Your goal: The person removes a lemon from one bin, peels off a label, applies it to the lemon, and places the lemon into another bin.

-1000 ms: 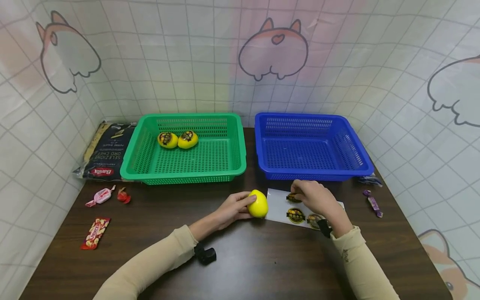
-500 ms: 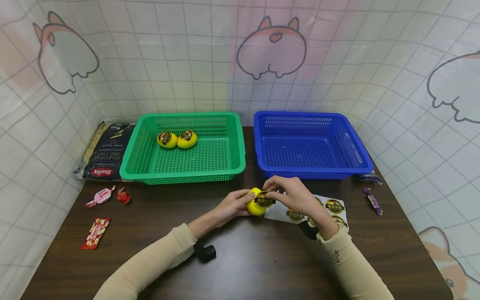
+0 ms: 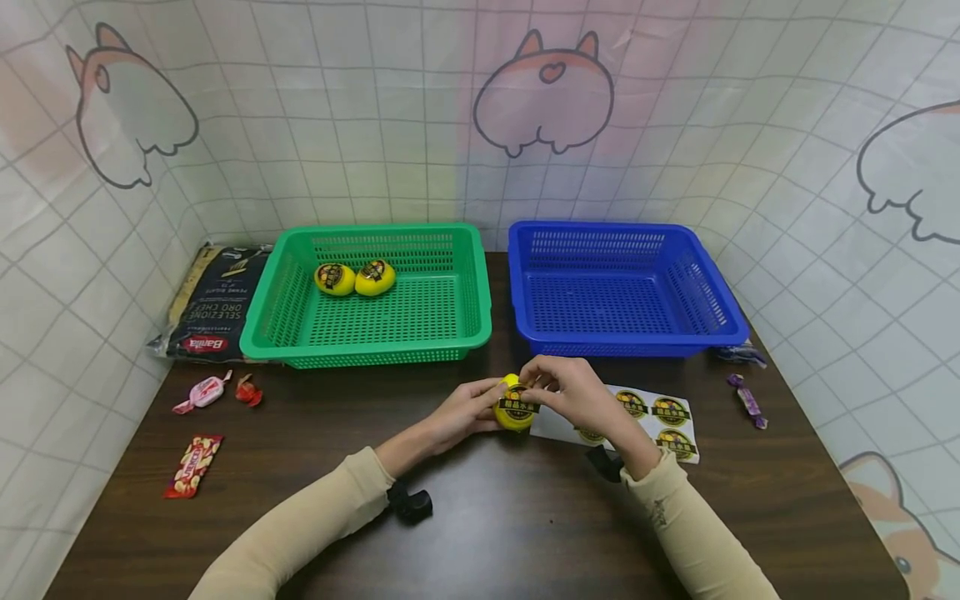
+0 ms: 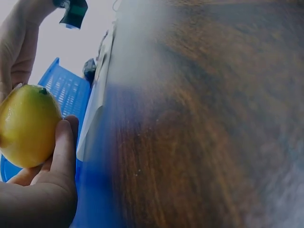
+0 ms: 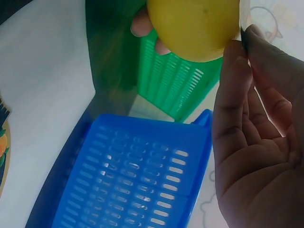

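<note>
On the dark table, my left hand (image 3: 471, 410) grips a yellow lemon (image 3: 513, 406) from its left side; the lemon (image 4: 26, 124) fills the left wrist view's corner. My right hand (image 3: 564, 387) comes from the right, fingers curled, and pinches a round black-and-gold sticker (image 3: 517, 405) against the lemon's front. The right wrist view shows the lemon (image 5: 192, 26) just above my right hand's thumb (image 5: 235, 90). A white sticker sheet (image 3: 660, 421) with several stickers lies to the right of my hands. Two stickered lemons (image 3: 355, 279) sit in the green basket (image 3: 450, 333).
The blue basket (image 3: 720, 321) at the back right holds nothing. A dark pasta bag (image 3: 213, 304) lies left of the green basket. Wrapped sweets (image 3: 201, 392) and a red snack packet (image 3: 192, 465) sit at the left, and a purple sweet (image 3: 746, 402) at the right. Tiled cloth walls enclose the table.
My right hand lifted a sticker off the sheet and carried it left onto the lemon. The left hand kept hold of the lemon in the same place.
</note>
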Tool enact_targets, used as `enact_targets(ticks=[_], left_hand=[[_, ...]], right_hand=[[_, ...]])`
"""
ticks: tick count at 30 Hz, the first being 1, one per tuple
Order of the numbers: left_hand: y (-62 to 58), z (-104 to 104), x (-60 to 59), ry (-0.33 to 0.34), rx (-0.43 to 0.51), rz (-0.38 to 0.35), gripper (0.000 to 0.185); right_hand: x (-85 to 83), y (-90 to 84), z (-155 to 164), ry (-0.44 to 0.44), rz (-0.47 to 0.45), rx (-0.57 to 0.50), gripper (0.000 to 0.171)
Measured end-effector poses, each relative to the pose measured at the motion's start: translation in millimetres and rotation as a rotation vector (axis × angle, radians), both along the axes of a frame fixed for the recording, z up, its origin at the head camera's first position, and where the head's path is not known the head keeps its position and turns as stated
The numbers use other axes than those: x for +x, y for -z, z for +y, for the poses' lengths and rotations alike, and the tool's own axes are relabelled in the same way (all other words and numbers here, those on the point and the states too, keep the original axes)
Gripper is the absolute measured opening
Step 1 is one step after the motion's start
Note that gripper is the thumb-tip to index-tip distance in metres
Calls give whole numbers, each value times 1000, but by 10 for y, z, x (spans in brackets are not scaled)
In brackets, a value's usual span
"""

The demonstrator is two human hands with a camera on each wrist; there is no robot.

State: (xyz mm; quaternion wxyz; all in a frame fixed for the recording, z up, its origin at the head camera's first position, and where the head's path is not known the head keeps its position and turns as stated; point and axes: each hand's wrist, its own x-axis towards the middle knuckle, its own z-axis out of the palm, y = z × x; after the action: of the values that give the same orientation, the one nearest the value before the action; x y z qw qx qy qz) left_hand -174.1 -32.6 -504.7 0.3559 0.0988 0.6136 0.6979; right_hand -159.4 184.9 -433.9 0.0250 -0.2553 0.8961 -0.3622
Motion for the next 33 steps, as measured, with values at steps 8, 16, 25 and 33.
enact_targets(ticks=[8, 16, 25, 33], left_hand=[[0, -5, 6, 23, -3, 12, 55], [5, -16, 13, 44, 1, 38, 53], [30, -9, 33, 16, 4, 19, 55], [18, 20, 33, -4, 28, 10, 64]], right_hand=[[3, 1, -5, -13, 23, 21, 17], [6, -21, -13, -31, -17, 34, 17], [9, 18, -30, -14, -3, 45, 16], [9, 35, -33, 8, 25, 45, 17]])
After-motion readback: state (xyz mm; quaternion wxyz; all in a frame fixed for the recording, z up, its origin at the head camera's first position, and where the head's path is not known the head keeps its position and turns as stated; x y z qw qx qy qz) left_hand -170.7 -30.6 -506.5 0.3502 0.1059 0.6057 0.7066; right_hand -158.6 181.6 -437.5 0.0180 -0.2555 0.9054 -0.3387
